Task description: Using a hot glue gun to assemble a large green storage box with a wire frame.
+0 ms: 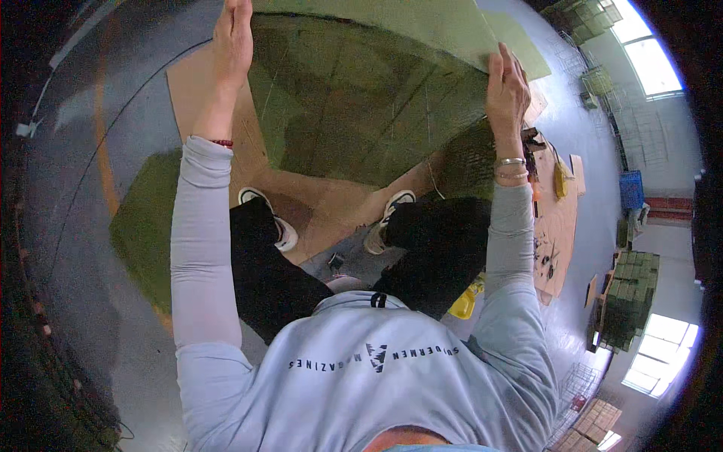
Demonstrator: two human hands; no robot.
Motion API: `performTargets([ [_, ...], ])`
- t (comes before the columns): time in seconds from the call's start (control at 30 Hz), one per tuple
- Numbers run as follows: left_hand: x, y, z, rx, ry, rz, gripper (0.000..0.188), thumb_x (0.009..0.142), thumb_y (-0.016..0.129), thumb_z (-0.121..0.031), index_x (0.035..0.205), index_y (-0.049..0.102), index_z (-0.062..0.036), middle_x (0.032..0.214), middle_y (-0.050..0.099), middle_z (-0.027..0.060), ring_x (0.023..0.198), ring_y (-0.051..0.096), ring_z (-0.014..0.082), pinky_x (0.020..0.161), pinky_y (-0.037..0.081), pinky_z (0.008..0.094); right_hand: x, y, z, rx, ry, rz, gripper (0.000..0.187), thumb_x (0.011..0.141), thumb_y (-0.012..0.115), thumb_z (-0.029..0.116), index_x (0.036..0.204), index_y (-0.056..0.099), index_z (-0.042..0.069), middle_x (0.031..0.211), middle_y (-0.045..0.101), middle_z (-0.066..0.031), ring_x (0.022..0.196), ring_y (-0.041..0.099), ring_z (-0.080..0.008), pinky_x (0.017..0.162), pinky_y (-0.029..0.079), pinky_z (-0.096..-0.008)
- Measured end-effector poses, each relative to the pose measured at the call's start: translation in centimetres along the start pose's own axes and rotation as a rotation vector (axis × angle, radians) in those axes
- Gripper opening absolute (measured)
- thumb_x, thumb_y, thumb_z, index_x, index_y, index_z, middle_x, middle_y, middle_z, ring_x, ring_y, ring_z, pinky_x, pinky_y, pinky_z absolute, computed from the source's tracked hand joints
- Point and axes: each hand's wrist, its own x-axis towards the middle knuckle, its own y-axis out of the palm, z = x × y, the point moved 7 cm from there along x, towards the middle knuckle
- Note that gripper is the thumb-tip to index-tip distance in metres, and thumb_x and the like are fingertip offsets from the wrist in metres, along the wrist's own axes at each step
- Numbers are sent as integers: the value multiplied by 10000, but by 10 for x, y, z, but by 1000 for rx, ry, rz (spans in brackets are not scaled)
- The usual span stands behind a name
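Observation:
A large cardboard carton (339,98) stands before me, dull green-brown, with a paler panel (392,15) along its far upper part. My left hand (233,41) lies along its left edge, fingers straight and close together, the tips at the frame's top edge. At the right corner is my right hand (509,89), fingers stretched upward and thumb toward the carton. Both hands seem to touch its sides; the contact is partly hidden. A flat brown cardboard sheet (324,203) lies beneath the carton and by my shoes.
Another cardboard piece (147,218) lies to the left on the grey floor. At right, a cardboard sheet (561,248) bears tools and small dark parts, with a yellow tool (561,181) among them. A yellow item (465,303) lies by my leg. Stacked boxes (629,290) stand farther right.

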Motion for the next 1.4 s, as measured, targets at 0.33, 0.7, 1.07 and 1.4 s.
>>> performTargets([
  [0.33, 11, -18, 15, 111, 28, -159, 407, 978, 350, -303, 1176, 548, -8, 1196, 557, 165, 1158, 498, 276, 994, 357, 340, -15, 17, -19, 473, 380, -241, 469, 912, 490, 186, 1307, 405, -52, 1188, 542, -240, 1046, 552, -312, 910, 429, -376],
  [0.7, -83, -202, 113, -396, -712, -218, 456, 949, 445, -328, 1269, 470, -2, 1215, 528, 127, 1088, 525, 244, 945, 421, 370, -44, -32, 208, 734, -108, -233, 610, 702, 460, -2, 1309, 412, -38, 1381, 393, -193, 1326, 312, -357, 1115, 202, -485],
  [1.07, -89, -136, 59, -183, -805, 199, 544, 924, 501, -421, 1293, 463, -24, 1287, 486, 77, 1180, 445, 194, 1012, 317, 377, -54, 11, 46, 643, 318, -183, 648, 670, 379, -149, 1308, 397, -40, 1317, 431, -264, 1224, 424, -396, 1048, 343, -397],
  [1.4, 48, -86, 124, 834, -486, 467, 592, 941, 449, -449, 1307, 450, 17, 1315, 499, 145, 1184, 492, 264, 964, 382, 352, -66, 16, 46, 815, 542, -169, 430, 866, 473, 40, 1271, 412, -93, 1253, 470, -304, 1176, 463, -411, 998, 385, -394],
])
